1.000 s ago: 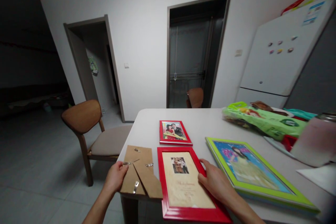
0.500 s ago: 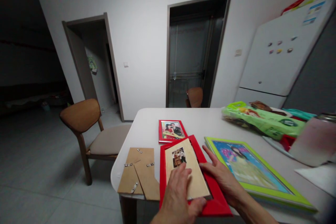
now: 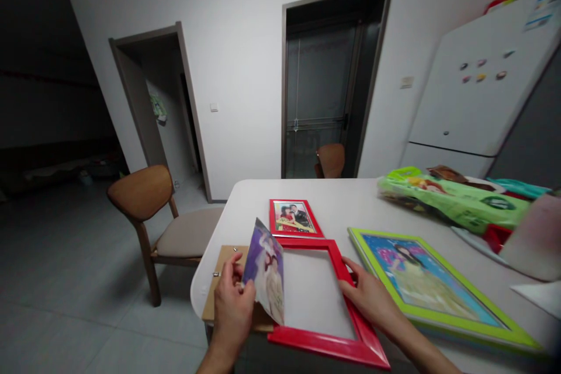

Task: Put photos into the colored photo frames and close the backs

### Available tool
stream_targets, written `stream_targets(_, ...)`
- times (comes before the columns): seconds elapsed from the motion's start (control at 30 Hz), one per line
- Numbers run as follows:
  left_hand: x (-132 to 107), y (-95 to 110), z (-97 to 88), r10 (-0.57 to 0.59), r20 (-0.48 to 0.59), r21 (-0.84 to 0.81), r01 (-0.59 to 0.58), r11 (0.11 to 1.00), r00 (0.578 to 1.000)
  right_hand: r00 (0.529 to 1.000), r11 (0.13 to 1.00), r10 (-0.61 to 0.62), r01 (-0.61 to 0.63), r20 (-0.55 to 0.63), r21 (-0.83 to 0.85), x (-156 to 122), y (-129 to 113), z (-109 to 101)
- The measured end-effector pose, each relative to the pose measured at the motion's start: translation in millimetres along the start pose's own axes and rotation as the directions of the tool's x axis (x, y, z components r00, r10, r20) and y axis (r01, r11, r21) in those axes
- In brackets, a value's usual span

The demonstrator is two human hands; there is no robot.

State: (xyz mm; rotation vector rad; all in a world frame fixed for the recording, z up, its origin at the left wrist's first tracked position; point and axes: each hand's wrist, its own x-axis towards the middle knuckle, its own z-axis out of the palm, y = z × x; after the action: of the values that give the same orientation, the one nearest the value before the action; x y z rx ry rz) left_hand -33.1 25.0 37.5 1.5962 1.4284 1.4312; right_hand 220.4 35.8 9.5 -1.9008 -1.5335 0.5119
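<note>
A photo print (image 3: 266,269) with a purple backdrop is pinched at its left edge by my left hand (image 3: 234,298). It stands tilted along the left side of a red picture frame (image 3: 335,350). My right hand (image 3: 366,292) grips that frame's right side, thumb on top. Nothing fills the frame's opening but a pale surface. The brown backing board (image 3: 221,286) with metal clips lies under my left hand and the print, mostly hidden. Behind is a smaller red picture frame (image 3: 307,234) holding a couple's photo. To the right lies a green picture frame (image 3: 438,310).
All of this is on a white table (image 3: 249,193). At the right are a green plastic package (image 3: 464,204), a plate (image 3: 475,245) and a pinkish translucent container (image 3: 537,239). A wooden chair (image 3: 140,193) stands left; a fridge (image 3: 464,99) is behind right.
The cream sheet with a small picture on it no longer shows inside the red frame. My left hand has moved left, lifting the print out of the frame; my right hand has closed on the frame's side.
</note>
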Motion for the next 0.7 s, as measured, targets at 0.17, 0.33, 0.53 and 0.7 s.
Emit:
stream_targets(0.17,-8,-36,-13.4,-0.106,0.074,0.071,0.101,0.992,0.992,0.997,0.961,-0.076,0.069,-0.012,-0.269,-1,10,10)
stream_targets(0.33,-18,-38,-17.6,-0.09,0.153,0.358,0.03,0.933,0.984,0.99,0.92,-0.143,0.14,0.02,-0.366,0,13,14)
stream_targets(0.53,-21,-40,-22.0,-0.003,0.184,0.516,-0.094,0.851,0.983,0.97,0.899,-0.238,0.202,-0.048,-0.388,-4,7,13)
stream_targets(0.7,-22,-40,-17.1,0.118,0.223,0.513,-0.22,0.829,0.968,0.972,0.973,-0.229,0.229,-0.047,0.003,-8,-22,27)
